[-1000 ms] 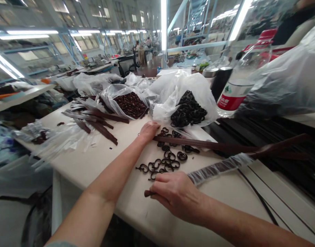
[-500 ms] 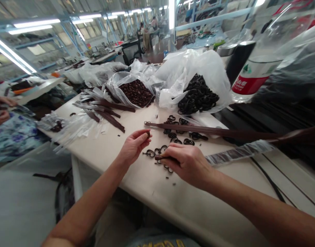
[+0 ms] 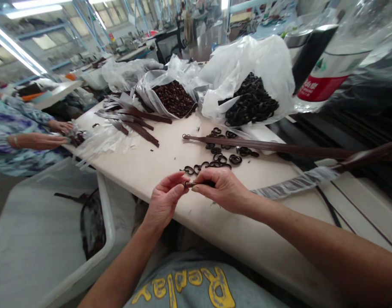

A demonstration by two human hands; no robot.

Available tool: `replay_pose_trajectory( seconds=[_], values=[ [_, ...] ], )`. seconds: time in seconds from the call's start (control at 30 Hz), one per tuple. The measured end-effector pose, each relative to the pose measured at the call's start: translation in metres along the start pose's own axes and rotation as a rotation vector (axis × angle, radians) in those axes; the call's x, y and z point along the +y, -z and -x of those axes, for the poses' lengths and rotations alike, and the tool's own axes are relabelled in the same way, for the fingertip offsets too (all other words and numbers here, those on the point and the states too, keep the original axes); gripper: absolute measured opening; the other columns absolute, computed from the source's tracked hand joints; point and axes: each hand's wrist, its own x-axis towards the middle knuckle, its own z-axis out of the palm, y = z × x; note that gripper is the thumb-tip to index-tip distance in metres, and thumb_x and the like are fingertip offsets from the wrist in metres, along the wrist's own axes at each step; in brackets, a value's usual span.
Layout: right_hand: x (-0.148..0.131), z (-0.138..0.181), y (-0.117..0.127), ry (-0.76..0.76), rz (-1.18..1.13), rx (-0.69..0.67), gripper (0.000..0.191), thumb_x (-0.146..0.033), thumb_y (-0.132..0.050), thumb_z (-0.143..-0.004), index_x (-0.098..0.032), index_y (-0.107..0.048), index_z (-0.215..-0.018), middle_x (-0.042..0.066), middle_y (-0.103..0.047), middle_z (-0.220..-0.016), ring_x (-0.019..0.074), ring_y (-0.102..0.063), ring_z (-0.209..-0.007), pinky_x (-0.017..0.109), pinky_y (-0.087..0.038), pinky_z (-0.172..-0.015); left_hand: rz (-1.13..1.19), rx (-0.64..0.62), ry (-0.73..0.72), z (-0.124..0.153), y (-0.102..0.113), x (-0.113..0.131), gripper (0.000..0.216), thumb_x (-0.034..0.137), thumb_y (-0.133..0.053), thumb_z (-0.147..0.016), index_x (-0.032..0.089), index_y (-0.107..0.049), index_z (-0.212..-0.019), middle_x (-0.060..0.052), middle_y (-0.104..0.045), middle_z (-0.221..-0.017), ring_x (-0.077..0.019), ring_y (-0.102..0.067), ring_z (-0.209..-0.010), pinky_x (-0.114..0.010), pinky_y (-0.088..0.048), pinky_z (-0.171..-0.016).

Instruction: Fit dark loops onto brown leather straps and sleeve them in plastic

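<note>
One left hand (image 3: 163, 197) tight on one small piece (image 3: 186, 185) — right hand (image 3: 226, 189) tight on one strap (image 3: 192, 185).

Strap (image 3: 292, 184): dark brown, narrow. Tip pinched between thumb and fingers of the right hand (image 3: 224, 188), near side, mid-scene; end points left. Length hidden behind that hand; reappears right of the wrist inside crinkled clear plastic wrap (image 3: 272, 191), brown showing through. Farther right it runs bare, slanting off toward the far right.

Small dark brown piece (image 3: 185, 184): pinched in the fingertips of the left hand (image 3: 163, 199), at the strap's tip. Shape mostly covered by fingers; cannot tell whether it goes around the tip or only meets it.
</note>
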Motion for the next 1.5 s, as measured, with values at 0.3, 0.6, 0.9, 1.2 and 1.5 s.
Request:
replay_pose_trajectory(
  seconds=[0.3,0.6,0.9,1.2,1.5],
  values=[
    [0.001,0.006,-0.005,0.168,0.172,0.020,0.013,-0.019,-0.067,-0.086,-0.016,-0.067,-0.074,0.000,-0.065,-0.069,0.0103,-0.057,-0.063,0.021,-0.038,-0.060,-0.378,-0.077,-0.293,0.015,0.001,0.002,0.049,0.022,-0.081,-0.072,0.027,-0.069,-0.119,-0.003,-0.076,-0.098,-0.0154,-0.071,-0.087,-0.027,-0.057,-0.084],
    [0.002,0.008,-0.006,0.251,0.183,0.030,0.014,-0.024,-0.065,-0.090,-0.016,-0.067,-0.080,0.002,-0.066,-0.074,0.0119,-0.059,-0.066,0.022,-0.041,-0.062,-0.457,-0.058,-0.341,0.009,0.003,0.001,0.013,0.025,-0.081,-0.072,0.023,-0.079,-0.084,-0.003,-0.074,-0.087,-0.0166,-0.067,-0.083,-0.026,-0.055,-0.077],
    [-0.001,0.000,0.008,0.101,0.190,-0.051,0.018,-0.029,-0.075,-0.082,-0.019,-0.072,-0.097,0.002,-0.073,-0.083,0.0143,-0.065,-0.072,0.023,-0.044,-0.065,-0.412,0.005,-0.356,0.003,0.012,0.008,0.009,0.025,-0.081,-0.070,0.022,-0.078,-0.078,-0.003,-0.073,-0.082,-0.0160,-0.065,-0.078,-0.025,-0.052,-0.073],
    [-0.001,0.003,0.004,0.173,0.404,-0.170,0.017,-0.030,-0.064,-0.092,-0.015,-0.071,-0.089,0.005,-0.070,-0.080,0.0150,-0.062,-0.072,0.024,-0.039,-0.063,-0.417,0.016,-0.331,0.004,0.024,0.007,0.008,0.022,-0.081,-0.070,0.023,-0.078,-0.078,-0.002,-0.073,-0.080,-0.0147,-0.064,-0.078,-0.024,-0.051,-0.073],
    [0.001,0.005,0.001,0.229,0.342,-0.213,0.024,-0.029,-0.057,-0.096,-0.015,-0.067,-0.079,0.002,-0.066,-0.071,0.0117,-0.056,-0.063,0.022,-0.033,-0.058,-0.362,-0.137,-0.104,0.010,0.012,-0.002,0.015,0.027,-0.081,-0.072,0.021,-0.078,-0.085,-0.002,-0.075,-0.084,-0.0134,-0.064,-0.074,-0.023,-0.051,-0.070]
  ],
)
